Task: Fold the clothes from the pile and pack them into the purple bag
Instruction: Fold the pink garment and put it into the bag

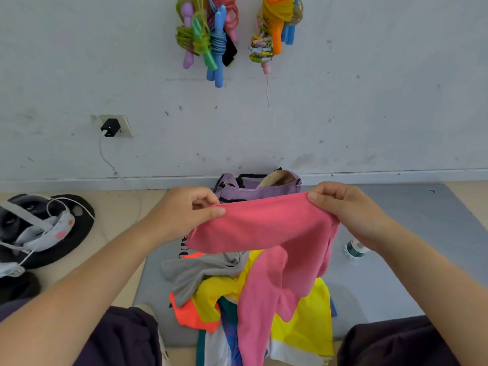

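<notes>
The pink garment hangs between our two hands, raised above the pile of clothes. Our left hand pinches its top edge, thumb on the near side and the other fingers curled behind the cloth. Our right hand grips the opposite end of the same edge, fingers curled over it and the thumb tucked under. The edge is stretched nearly level between the two grips, and the rest of the garment drapes down, one long part trailing across the pile toward us.

The pile lies on a grey mat between our knees, with grey, yellow, orange and blue-and-white pieces jumbled together. Just beyond our hands the purple bag sits on the far edge of the mat, near the wall, its top open. A plastic bottle lies on the mat under our right wrist. To the left, off the mat, a headset with white cables rests on a dark round base. A black charger is plugged into the wall socket, and bundles of coloured skipping ropes hang on the wall above.
</notes>
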Motion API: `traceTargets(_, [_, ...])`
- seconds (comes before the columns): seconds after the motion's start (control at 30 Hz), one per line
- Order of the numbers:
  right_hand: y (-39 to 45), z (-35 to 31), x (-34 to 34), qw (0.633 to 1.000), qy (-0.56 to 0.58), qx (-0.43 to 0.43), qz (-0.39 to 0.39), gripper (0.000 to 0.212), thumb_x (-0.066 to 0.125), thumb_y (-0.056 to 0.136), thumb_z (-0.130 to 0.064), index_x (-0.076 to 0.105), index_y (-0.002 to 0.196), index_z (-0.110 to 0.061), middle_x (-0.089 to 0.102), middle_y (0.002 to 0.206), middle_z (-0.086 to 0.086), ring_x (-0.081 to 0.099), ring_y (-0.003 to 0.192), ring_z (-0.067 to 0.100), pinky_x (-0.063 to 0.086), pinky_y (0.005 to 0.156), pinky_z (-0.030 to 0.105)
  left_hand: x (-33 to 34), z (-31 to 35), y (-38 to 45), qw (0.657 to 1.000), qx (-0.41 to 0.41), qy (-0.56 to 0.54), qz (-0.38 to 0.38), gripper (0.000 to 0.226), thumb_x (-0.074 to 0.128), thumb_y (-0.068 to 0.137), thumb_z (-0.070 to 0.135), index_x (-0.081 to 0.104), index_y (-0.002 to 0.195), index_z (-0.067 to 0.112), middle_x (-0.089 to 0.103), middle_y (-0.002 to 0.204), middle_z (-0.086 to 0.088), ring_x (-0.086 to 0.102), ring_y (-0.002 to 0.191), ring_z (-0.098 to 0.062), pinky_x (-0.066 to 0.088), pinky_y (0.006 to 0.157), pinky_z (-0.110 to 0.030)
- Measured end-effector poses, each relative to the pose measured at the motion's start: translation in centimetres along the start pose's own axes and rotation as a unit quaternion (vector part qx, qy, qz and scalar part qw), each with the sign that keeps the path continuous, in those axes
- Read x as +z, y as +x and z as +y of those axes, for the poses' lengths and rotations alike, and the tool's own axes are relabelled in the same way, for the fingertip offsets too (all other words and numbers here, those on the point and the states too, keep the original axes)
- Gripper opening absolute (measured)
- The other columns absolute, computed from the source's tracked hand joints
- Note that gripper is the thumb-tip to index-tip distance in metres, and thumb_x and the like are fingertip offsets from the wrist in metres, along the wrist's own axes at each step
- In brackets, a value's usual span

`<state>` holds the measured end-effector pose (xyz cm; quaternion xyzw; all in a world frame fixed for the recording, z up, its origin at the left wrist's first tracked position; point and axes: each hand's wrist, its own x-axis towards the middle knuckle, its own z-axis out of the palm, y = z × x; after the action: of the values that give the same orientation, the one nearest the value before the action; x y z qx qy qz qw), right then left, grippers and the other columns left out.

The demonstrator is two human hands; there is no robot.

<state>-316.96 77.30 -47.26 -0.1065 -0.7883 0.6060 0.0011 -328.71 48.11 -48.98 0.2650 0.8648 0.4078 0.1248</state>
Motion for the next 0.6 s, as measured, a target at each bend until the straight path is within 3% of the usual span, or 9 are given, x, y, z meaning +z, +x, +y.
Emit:
traceTargets(0.1, [-0.2, 0.3, -0.4, 1.0, -0.008, -0.003, 0.011, 0.019, 0.059, 0.094, -0.015, 0.065, 0.076, -0.012, 0.059, 0.074, -0.004, 0.051, 0.075, 0.008, 0.04, 0.075, 0.024, -0.6, -0.8, -0.1, 0.998, -0.024, 0.057, -0.016, 0.011, 0.081, 0.077, 0.031, 0.073, 0.073, 0.025, 0.072, 0.073, 0.005, 0.067, 0.073, -0.02, 0.052, 0.07, -0.034])
traceTargets(0.27, [-0.1, 1.2, -0.4, 0.999, -0.029, 0.005, 0.014, 0.015, 0.062, 0.093, -0.014, 0.07, 0.081, -0.007, 0.065, 0.078, -0.002, 0.055, 0.077, 0.007, 0.044, 0.078, 0.021, -0.9, -2.0, -0.4, 0.981, -0.064, 0.17, -0.071, 0.013, 0.079, 0.079, 0.036, 0.076, 0.077, 0.023, 0.072, 0.08, 0.006, 0.066, 0.083, -0.014, 0.052, 0.081, -0.038])
traceTargets(0.37, [-0.2, 1.6, 0.1, 1.0, -0.01, 0.015, 0.014, 0.01, 0.068, 0.088, -0.011, 0.074, 0.079, -0.012, 0.069, 0.077, -0.004, 0.06, 0.075, 0.004, 0.047, 0.071, 0.011, -0.7, -1.9, -0.5, 0.995, -0.093, 0.018, -0.027, 0.017, 0.068, 0.09, 0.033, 0.074, 0.077, 0.024, 0.073, 0.082, 0.001, 0.068, 0.08, -0.023, 0.055, 0.082, -0.043])
traceTargets(0.43, [-0.2, 1.8, 0.7, 1.0, 0.001, 0.027, -0.005, 0.006, 0.07, 0.086, -0.011, 0.074, 0.082, -0.011, 0.071, 0.08, -0.001, 0.062, 0.077, 0.006, 0.049, 0.072, 0.013, -0.1, -1.0, -0.6, 0.988, -0.09, -0.122, -0.005, 0.026, 0.057, 0.098, 0.029, 0.069, 0.076, 0.024, 0.069, 0.079, 0.007, 0.063, 0.077, -0.014, 0.05, 0.086, -0.04])
traceTargets(0.5, [-0.4, 1.8, 1.5, 0.998, 0.022, 0.036, -0.035, 0.006, 0.07, 0.086, -0.01, 0.074, 0.088, -0.008, 0.073, 0.086, 0.003, 0.065, 0.081, 0.008, 0.051, 0.073, 0.014, 0.9, 0.3, -0.8, 0.973, -0.078, -0.217, 0.005, 0.029, 0.052, 0.1, 0.026, 0.065, 0.074, 0.025, 0.06, 0.071, 0.01, 0.052, 0.068, -0.005, 0.042, 0.075, -0.03])
traceTargets(0.6, [-0.9, 1.3, 3.1, 0.995, 0.049, 0.03, -0.084, 0.01, 0.072, 0.081, -0.015, 0.075, 0.088, -0.009, 0.073, 0.088, 0.003, 0.064, 0.082, 0.009, 0.052, 0.075, 0.015, 2.4, 1.9, -1.4, 0.982, -0.059, -0.177, 0.013, 0.011, 0.064, 0.092, 0.033, 0.065, 0.085, 0.025, 0.063, 0.07, 0.013, 0.053, 0.065, -0.002, 0.039, 0.064, -0.021])
